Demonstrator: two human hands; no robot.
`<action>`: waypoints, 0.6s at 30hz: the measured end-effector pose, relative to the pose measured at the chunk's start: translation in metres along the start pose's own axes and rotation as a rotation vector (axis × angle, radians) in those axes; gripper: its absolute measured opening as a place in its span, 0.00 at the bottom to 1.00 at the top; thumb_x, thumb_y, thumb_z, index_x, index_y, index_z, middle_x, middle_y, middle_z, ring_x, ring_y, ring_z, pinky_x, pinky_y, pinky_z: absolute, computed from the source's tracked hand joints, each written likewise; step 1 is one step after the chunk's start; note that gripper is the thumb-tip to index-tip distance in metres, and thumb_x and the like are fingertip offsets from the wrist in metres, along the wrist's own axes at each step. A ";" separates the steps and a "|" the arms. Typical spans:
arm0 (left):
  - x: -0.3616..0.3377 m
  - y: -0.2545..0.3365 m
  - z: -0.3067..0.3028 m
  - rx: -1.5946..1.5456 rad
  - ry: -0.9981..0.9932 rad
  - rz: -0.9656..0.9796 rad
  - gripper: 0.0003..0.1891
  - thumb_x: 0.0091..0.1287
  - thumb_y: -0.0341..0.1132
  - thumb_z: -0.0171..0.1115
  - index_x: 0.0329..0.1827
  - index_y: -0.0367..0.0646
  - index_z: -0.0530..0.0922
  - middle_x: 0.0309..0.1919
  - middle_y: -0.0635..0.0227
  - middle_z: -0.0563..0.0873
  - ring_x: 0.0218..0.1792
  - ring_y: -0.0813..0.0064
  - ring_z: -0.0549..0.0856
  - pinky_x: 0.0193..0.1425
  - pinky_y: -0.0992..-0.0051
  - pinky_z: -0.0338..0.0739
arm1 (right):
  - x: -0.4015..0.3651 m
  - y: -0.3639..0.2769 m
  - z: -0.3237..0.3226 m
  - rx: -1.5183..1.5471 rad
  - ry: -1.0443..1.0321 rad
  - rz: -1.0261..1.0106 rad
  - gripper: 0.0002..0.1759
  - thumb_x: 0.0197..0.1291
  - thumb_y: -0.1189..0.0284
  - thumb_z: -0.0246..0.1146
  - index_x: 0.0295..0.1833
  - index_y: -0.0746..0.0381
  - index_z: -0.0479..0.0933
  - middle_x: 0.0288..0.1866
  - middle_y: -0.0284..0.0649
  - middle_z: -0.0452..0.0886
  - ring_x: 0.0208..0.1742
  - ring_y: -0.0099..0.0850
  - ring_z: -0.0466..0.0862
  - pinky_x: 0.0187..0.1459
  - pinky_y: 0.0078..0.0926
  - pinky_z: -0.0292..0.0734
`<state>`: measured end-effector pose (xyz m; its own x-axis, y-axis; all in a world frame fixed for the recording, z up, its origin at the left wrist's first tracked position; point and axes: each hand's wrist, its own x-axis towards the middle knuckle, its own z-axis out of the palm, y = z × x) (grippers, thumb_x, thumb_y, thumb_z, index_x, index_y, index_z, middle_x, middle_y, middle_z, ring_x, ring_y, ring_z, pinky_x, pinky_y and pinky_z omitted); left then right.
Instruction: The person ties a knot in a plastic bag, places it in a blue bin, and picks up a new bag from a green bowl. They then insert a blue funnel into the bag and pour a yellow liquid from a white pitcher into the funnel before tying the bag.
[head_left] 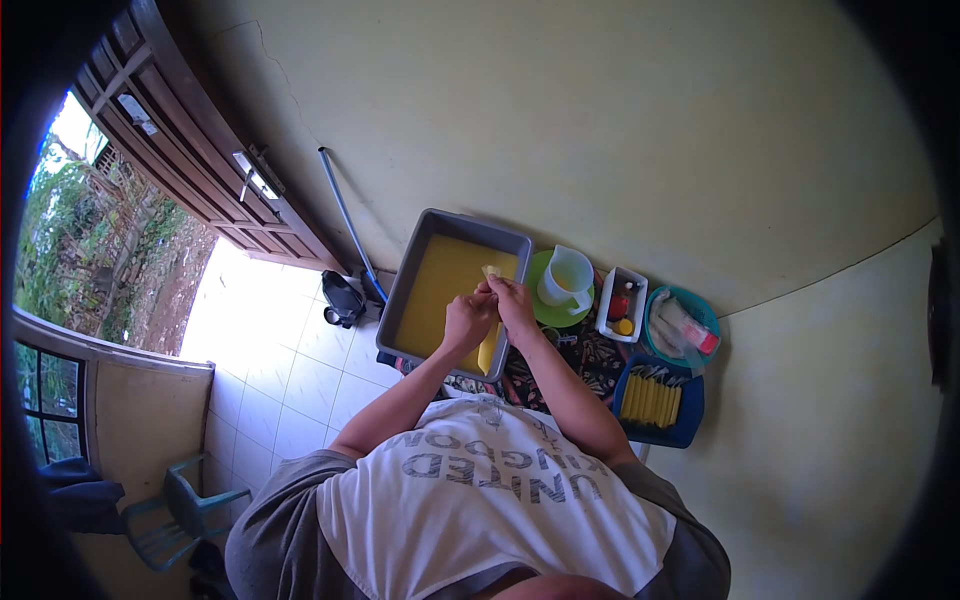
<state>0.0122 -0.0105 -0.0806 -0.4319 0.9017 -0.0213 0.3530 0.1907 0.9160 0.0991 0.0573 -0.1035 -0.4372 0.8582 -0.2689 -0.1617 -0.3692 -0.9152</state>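
Observation:
My left hand (pixel 468 322) and my right hand (pixel 514 306) are together, fingers closed on a slim plastic bag (pixel 487 352) of yellow liquid. Its filled part hangs below the hands, and its pale loose end sticks up past the fingertips. The exact grip of the fingers is too small to make out. Under the hands stands a large grey tub (pixel 405 290) holding yellow liquid (pixel 440 275). Just right of it, a white measuring jug (pixel 568 275) sits on a green plate (pixel 540 268).
A white tray (pixel 622 303) holds small red and yellow items. Beside it are a teal basket (pixel 712 318) with plastic packaging and a blue container (pixel 690 425) with several filled yellow bags (pixel 650 400). A blue pole (pixel 350 215) leans by the open door (pixel 200 150); a green chair (pixel 180 510) stands lower left.

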 end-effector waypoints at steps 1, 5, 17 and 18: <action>-0.001 -0.005 0.002 0.016 -0.010 -0.015 0.11 0.61 0.40 0.59 0.37 0.44 0.84 0.21 0.54 0.83 0.27 0.61 0.86 0.35 0.68 0.77 | 0.001 0.005 -0.002 0.000 0.003 0.004 0.14 0.65 0.65 0.57 0.37 0.66 0.79 0.31 0.36 0.82 0.32 0.23 0.81 0.37 0.19 0.75; -0.005 -0.018 0.008 0.046 -0.069 -0.064 0.12 0.60 0.42 0.59 0.37 0.45 0.85 0.22 0.54 0.83 0.27 0.60 0.86 0.35 0.67 0.77 | 0.005 0.017 -0.005 0.045 0.055 0.145 0.14 0.65 0.65 0.57 0.38 0.66 0.79 0.33 0.38 0.82 0.33 0.25 0.81 0.38 0.21 0.76; 0.019 -0.049 0.009 -0.314 -0.111 -0.258 0.13 0.66 0.40 0.58 0.38 0.39 0.85 0.25 0.71 0.85 0.27 0.81 0.80 0.35 0.79 0.73 | -0.014 0.000 -0.008 -0.205 0.089 0.162 0.23 0.59 0.50 0.61 0.42 0.62 0.76 0.35 0.36 0.78 0.36 0.24 0.79 0.36 0.23 0.74; 0.018 -0.028 0.000 -0.382 -0.109 -0.275 0.13 0.68 0.38 0.56 0.36 0.38 0.85 0.27 0.75 0.84 0.26 0.85 0.76 0.32 0.82 0.69 | -0.018 0.004 -0.009 -0.249 0.076 0.037 0.25 0.58 0.51 0.63 0.43 0.63 0.75 0.37 0.37 0.77 0.37 0.24 0.79 0.36 0.24 0.74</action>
<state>-0.0057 0.0001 -0.1069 -0.3699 0.8771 -0.3064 -0.1011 0.2898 0.9517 0.1144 0.0431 -0.1047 -0.3699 0.8735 -0.3166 0.0801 -0.3095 -0.9475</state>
